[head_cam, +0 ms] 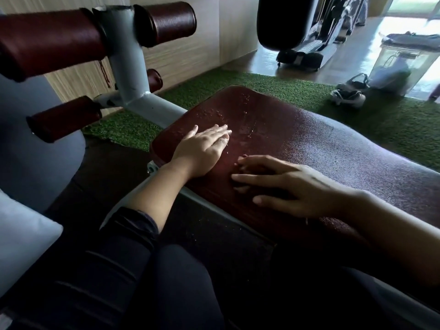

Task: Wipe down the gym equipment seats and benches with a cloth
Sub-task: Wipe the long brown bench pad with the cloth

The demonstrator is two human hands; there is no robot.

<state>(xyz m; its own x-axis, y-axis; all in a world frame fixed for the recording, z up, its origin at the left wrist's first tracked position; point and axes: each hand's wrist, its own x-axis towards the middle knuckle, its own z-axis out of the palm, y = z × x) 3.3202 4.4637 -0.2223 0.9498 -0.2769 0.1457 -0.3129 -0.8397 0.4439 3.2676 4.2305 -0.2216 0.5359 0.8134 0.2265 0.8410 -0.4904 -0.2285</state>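
- Rollers (50, 41) of dark red, grained vinyl, cylinder-shaped, stick out sideways from a pale grey painted metal post (126, 67) at far left; two more shorter ones sit lower on the same frame.
- No writing or brand can be read anywhere.
- The left hand (202, 152) lies flat on the near-left end of the bench pad (309, 144), fingers straight and together, pointing away toward the far right, holding nothing.
- The bench pad is dark red textured vinyl with rounded corners, speckled with droplets near the left hand and a dull sheen further right; its long axis runs from the post at left out past the right edge.
- The right hand (292, 184) rests palm down on the pad just beside the left, fingers spread and pointing left, gripping nothing.
- Green artificial turf (273, 84) lies behind the bench.
- At far right, a pair of shoes (350, 91) sits by a clear plastic bin (402, 60).
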